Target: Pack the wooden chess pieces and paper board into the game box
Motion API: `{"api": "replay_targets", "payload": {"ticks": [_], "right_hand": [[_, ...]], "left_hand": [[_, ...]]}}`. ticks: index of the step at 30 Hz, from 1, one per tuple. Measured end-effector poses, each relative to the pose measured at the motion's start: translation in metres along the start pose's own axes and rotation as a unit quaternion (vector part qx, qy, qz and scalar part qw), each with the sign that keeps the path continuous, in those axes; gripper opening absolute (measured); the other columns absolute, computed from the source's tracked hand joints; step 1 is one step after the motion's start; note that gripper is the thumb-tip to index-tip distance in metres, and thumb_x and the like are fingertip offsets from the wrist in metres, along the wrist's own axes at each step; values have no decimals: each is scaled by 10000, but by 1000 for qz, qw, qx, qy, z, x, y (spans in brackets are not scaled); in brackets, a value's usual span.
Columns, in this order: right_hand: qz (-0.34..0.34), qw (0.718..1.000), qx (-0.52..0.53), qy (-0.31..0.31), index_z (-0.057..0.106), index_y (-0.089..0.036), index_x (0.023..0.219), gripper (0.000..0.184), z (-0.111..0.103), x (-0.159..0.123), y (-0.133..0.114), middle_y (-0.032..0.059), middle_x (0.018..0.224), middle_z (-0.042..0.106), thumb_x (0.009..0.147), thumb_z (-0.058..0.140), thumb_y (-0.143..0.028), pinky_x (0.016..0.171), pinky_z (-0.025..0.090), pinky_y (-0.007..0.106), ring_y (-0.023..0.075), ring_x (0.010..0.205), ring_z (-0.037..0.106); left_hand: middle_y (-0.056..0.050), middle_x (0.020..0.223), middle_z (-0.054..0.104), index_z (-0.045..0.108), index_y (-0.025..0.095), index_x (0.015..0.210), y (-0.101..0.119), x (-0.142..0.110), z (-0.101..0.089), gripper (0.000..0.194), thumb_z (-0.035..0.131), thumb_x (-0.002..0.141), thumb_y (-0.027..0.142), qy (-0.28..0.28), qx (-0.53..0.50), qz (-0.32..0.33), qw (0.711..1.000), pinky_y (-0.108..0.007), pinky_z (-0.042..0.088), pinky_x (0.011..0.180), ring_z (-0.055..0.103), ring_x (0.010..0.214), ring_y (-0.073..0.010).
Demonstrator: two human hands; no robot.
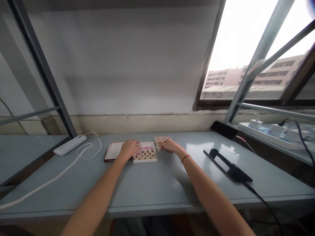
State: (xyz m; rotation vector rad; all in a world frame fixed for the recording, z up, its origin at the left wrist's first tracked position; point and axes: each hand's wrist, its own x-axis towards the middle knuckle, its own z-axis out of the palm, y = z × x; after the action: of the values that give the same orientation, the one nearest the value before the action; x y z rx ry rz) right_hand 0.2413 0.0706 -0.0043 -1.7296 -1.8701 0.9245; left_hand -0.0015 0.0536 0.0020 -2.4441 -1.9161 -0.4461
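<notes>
A shallow white box [145, 161] lies on the desk with round Chinese chess pieces [145, 156] in its near half. Pink and white printing shows on the box floor behind them. My left hand [129, 149] is curled over the box's left side, gripping its edge. Beside it, partly under that hand, is the red-edged lid [114, 151], its pale inside facing up. To the right of the box stands a stacked block of more pieces [162, 138]. My right hand [170, 145] is at the block's near side, fingertips pinched on a piece [158, 146].
A white power strip [70, 145] with a looping cable lies at left. At right are a black tablet [227, 165] with a cable, a dark flat device [224, 130] and another power strip with chargers [273, 132]. Metal frame posts rise at both sides; a wall stands behind.
</notes>
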Motion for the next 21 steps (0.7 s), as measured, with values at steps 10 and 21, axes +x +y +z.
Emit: {"api": "replay_targets", "payload": {"ticks": [10,21], "right_hand": [[-67,984,-163,-8,473,-182,544,362,1,-3,-3,-22,529,445,698,547,-502,465,251,222,108,524,408],[-72,977,-200,-12,543,-180,686,281,5,-2,-2,6,657,571,651,595,-454,492,265,216,129,603,490]], "left_hand": [[-86,1030,608,645,221,1025,3,-2,-1,323,433,823,359,-26,-5,-17,1000,-278,430,773,592,884,-209],[-94,1020,627,656,209,1008,5,-3,-2,330,431,820,361,-25,-3,-8,1000,-281,423,813,587,942,-222]]}}
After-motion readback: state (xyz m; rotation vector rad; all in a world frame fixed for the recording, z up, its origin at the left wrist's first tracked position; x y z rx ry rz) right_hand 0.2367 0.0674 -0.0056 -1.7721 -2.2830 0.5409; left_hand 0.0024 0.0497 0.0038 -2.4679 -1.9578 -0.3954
